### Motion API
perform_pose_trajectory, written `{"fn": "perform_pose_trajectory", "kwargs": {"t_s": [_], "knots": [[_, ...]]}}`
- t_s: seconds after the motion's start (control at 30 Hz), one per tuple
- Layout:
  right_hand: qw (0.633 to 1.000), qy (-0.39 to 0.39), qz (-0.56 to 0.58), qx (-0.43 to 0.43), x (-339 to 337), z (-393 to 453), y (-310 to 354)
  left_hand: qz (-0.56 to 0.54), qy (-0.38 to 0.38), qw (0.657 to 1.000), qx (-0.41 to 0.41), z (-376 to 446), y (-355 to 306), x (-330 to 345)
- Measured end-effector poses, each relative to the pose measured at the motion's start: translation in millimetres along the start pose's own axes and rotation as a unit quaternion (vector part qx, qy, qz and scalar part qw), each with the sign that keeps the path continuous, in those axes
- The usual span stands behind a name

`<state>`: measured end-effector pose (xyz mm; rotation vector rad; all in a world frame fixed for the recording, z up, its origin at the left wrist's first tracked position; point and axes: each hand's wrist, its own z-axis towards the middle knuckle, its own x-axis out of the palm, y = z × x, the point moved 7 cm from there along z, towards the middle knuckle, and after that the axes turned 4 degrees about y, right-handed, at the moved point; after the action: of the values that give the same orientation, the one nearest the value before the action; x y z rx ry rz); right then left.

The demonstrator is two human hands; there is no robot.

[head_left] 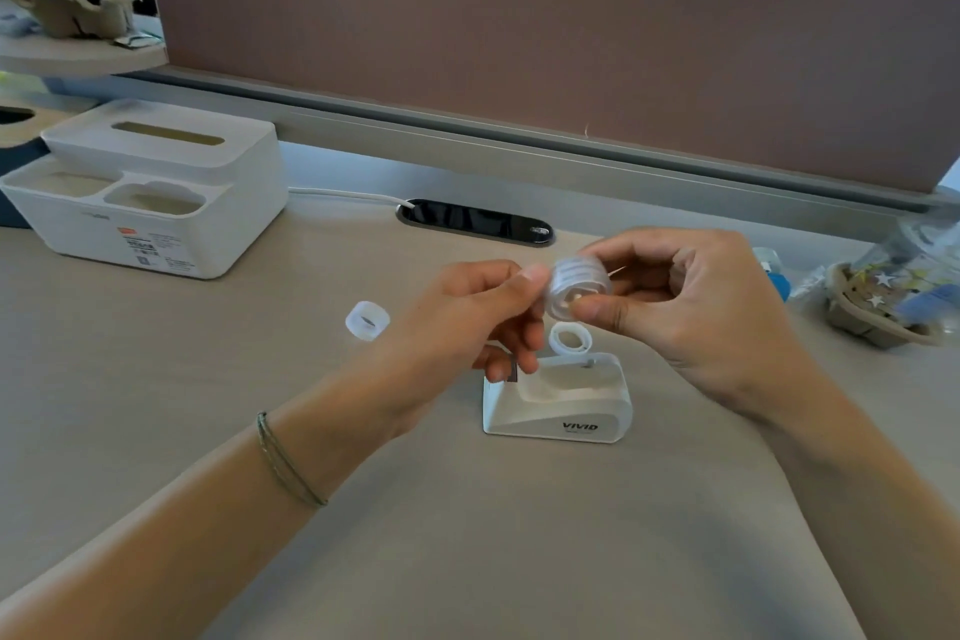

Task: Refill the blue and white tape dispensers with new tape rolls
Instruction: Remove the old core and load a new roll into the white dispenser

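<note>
Head view: both hands were raised over the surface [156, 405], working one stack of tape rolls between them.
Left hand [467, 322]: thumb and fingertips pinched the left end of the tape roll stack [576, 288]; lower fingers curled in front of the dispenser's front end.
Right hand [691, 307]: thumb and fingers were clamped on the stack's right side, thumb under it.
Stack: clear or white, several rolls side by side, blurred; whether wrap covered them could not be told.
White dispenser [558, 400]: stood empty on the surface just below the hands, cradle open, "VIVID" on its side.
Loose ring [570, 339]: a small white core or roll sat just behind the dispenser.
Second loose piece [367, 321]: a clear roll-like item lay on the surface left of the hands, apart from the dispenser.
Blue dispenser [776, 276]: likely the blue object at right, mostly hidden behind the right hand.
Risk 1: pulling one roll off could have let the rest slip and roll across the surface.
Risk 2: the left hand's lower fingers could have knocked the light dispenser or caught its cutter.
Risk 3: the spent core could have been mistaken for a new roll.
Risk 4: tape end might have stuck to fingers.
</note>
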<state>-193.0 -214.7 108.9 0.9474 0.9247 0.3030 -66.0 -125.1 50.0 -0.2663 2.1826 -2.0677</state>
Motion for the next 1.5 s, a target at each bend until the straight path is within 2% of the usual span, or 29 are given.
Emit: {"fn": "perform_pose_trajectory", "kwargs": {"t_s": [0.13, 0.33, 0.5, 0.83, 1.07, 1.27, 1.4, 1.5], "knots": [[1.0, -0.002, 0.009, 0.013, -4.6, -10.5, -11.0, 0.007, 0.008, 1.0, -0.009, -3.3, 1.3, 7.3], [0.997, 0.018, -0.068, 0.015, -5.2, -14.2, -24.2, 0.166, -0.069, 0.984, -0.005, -6.6, 0.0, -0.3], [0.992, 0.051, -0.113, 0.023, -6.0, -14.7, -32.0, 0.246, -0.089, 0.965, -0.003, -7.6, 0.0, -2.2], [0.979, 0.105, -0.167, 0.053, -1.6, -16.6, -42.4, 0.311, -0.108, 0.944, -0.032, -4.1, 3.7, -12.5], [0.968, 0.132, -0.21, 0.048, 6.6, -14.5, -47.8, 0.311, -0.088, 0.946, -0.031, 0.3, 13.6, -11.5], [0.982, 0.087, -0.127, 0.106, 4.0, -11.6, -66.1, 0.333, -0.104, 0.936, -0.033, 0.3, 16.4, -13.4], [0.981, 0.103, -0.013, 0.165, 8.4, -12.4, -76.4, 0.339, -0.096, 0.935, -0.046, 1.2, 19.6, -13.6], [0.975, 0.11, 0.029, 0.192, 6.3, -12.9, -85.0, 0.305, -0.086, 0.947, -0.061, 1.4, 21.2, -12.4]]}}
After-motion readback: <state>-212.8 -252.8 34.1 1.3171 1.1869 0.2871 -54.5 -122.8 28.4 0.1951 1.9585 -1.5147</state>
